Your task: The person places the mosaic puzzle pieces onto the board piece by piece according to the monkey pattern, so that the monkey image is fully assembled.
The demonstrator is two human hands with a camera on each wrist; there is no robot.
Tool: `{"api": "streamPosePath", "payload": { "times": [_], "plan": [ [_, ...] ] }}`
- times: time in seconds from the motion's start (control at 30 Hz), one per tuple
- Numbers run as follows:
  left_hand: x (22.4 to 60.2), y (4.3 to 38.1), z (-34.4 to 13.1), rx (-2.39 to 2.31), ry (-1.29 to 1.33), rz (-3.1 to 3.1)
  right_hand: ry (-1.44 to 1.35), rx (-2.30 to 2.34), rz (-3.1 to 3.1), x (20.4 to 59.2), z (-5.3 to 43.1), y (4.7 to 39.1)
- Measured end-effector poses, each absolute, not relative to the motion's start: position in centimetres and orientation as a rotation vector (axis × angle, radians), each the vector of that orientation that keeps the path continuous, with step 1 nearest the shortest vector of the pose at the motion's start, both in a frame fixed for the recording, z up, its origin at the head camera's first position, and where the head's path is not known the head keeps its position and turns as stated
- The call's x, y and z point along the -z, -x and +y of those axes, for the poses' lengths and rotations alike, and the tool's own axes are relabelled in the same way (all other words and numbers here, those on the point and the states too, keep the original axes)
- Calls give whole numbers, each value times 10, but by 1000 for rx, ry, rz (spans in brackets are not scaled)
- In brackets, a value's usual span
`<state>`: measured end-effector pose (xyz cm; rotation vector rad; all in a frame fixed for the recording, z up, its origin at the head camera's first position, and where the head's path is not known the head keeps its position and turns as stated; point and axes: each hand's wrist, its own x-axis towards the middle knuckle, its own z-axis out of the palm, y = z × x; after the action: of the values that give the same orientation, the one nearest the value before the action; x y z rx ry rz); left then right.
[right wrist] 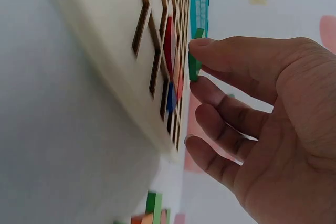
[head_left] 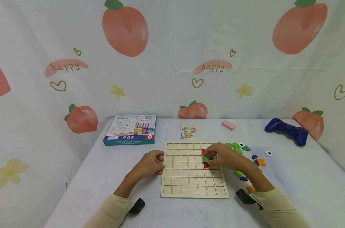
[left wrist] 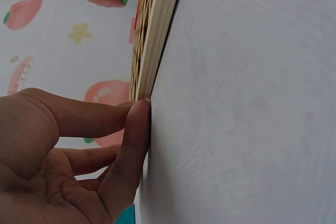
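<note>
Hands are on either side of a wooden grid board (head_left: 185, 182), which lies near the middle of the worktop (head_left: 306, 193). With bent fingers, the left hand (head_left: 149, 163) touches the board's left edge; whether it pinches it, I cannot tell. Thumb and forefinger of the right hand (head_left: 224, 156) pinch a green tile (head_left: 207, 159) just above the board, toward its right edge, near red tiles (head_left: 206, 165) and a blue tile (right wrist: 171, 98) set in the grid. Beyond the board's far edge lies a pattern card (head_left: 189, 132). Toward the worktop's far right corner rests a blue game controller (head_left: 287, 130).
</note>
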<state>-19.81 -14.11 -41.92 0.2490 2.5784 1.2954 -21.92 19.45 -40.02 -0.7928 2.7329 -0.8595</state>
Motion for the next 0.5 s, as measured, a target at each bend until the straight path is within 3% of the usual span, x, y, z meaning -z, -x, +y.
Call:
{"api": "streamPosePath", "payload": {
  "times": [0.5],
  "plan": [
    [418,197,-140,-1299,-230,2572,924,867,2679,401,172,217]
  ]
}}
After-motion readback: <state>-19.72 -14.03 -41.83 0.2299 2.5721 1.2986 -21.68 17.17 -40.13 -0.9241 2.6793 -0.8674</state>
